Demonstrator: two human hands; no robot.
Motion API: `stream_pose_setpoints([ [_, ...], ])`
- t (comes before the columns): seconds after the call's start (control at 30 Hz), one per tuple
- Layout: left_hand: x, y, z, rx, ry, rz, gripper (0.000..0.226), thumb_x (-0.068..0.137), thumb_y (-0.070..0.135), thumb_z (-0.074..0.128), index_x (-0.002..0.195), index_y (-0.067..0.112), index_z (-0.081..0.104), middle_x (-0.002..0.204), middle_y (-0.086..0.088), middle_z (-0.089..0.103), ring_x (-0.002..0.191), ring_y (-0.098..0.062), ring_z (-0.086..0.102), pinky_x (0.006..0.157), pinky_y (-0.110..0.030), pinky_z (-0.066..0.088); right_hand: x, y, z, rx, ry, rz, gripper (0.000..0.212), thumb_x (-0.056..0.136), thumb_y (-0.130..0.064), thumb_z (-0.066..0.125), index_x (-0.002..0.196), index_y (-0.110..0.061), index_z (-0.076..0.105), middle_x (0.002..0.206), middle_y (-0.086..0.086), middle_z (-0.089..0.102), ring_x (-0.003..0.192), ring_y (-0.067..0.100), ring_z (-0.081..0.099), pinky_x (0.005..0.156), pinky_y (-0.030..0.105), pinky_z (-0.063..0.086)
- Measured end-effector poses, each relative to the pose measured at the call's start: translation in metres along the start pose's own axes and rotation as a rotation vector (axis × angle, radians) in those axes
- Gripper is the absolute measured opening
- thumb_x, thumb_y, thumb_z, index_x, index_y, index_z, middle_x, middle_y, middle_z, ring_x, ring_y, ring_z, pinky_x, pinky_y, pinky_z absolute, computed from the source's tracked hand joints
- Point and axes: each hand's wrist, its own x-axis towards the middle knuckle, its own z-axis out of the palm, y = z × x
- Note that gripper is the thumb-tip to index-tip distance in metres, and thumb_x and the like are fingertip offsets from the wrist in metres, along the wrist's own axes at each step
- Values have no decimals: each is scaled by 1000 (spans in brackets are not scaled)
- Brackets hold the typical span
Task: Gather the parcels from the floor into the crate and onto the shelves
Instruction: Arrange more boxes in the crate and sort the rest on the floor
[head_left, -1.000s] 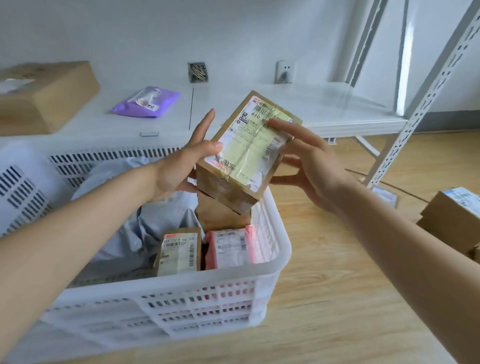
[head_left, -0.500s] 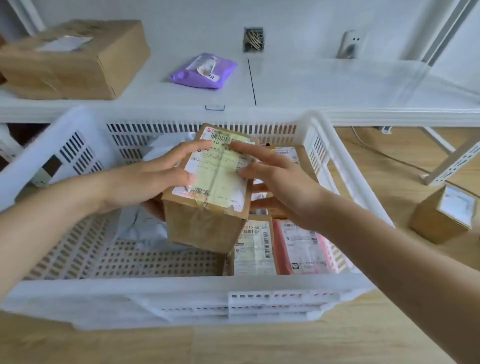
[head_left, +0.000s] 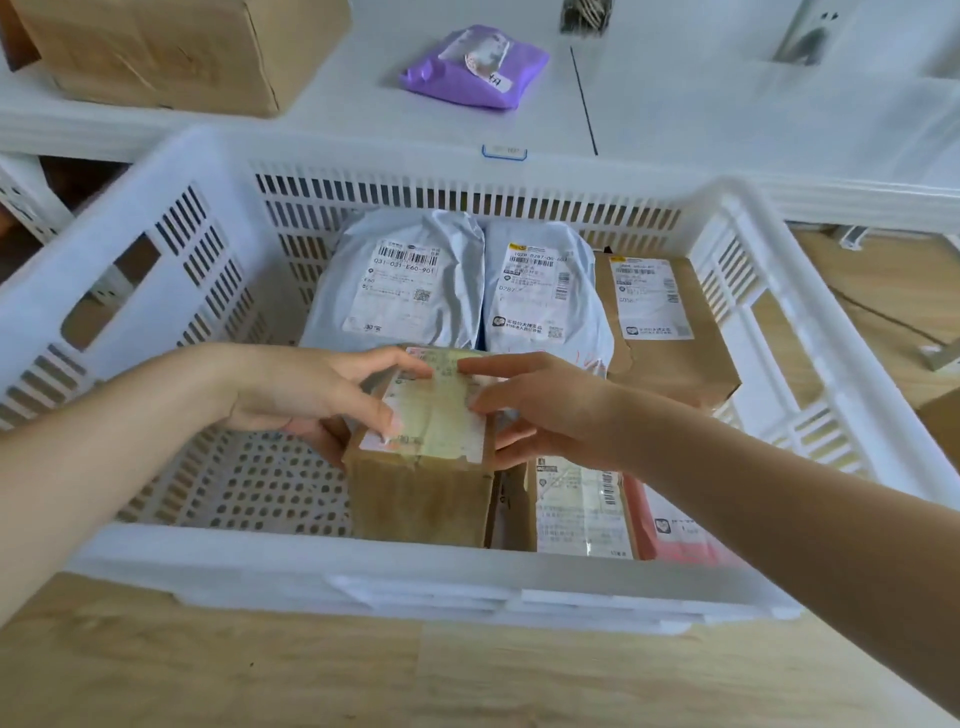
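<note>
Where hands (head_left: 311, 387) grip, label (head_left: 400, 286) reads 031-031-E60-901

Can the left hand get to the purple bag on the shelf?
Probably not yet: the left hand grips the brown box inside the crate. Nothing blocks the purple bag itself.

The large brown cardboard box (head_left: 171, 47) at eleven o'clock is cut off by the top edge. The pink-red padded parcel (head_left: 680, 530) at four o'clock is mostly hidden by the right forearm. Label print is too blurred to be read.
</note>
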Motion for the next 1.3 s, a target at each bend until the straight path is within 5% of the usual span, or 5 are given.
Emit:
stream_pose_setpoints([
  [0.37,53,-34,24,823,-210,-306,87,90,44,56,144,42,-12,150,-2,33,124,-21,51,97,-29,44,44,13,26,-684,-114,231,51,90,8,44,139,-7,37,140,13,40,121,29,50,87,30,53],
  [0.53,70,-41,17,799,-367,-409,88,93,18,56,144,47,-10,159,2,2,139,-19,30,107,-33,39,61,22,29,-870,-182,275,31,90,0,53,66,-12,38,70,0,39,60,9,40,46,13,38],
  [0.8,77,-40,25,953,-450,-435,86,95,15,51,144,48,-12,159,3,-1,136,-26,36,92,-26,41,68,18,28,-1183,-168,74,12,86,-12,58,80,-2,55,67,2,44,62,16,45,52,21,34],
  [1.13,45,34,23,856,94,-226,16,94,27,47,91,19,60,77,7,64,64,-10,58,52,-17,43,-4,-10,-32,-1160,292,-186,26,90,-21,49,108,-4,56,108,11,58,92,28,58,61,28,43],
  [1.3,31,70,41,880,633,17,26,92,36,41,100,31,65,106,4,67,95,-21,60,80,-31,48,-60,-8,-81,-1085,545,-229,27,92,-27,48,108,-7,57,103,11,62,81,26,55,65,30,43],
])
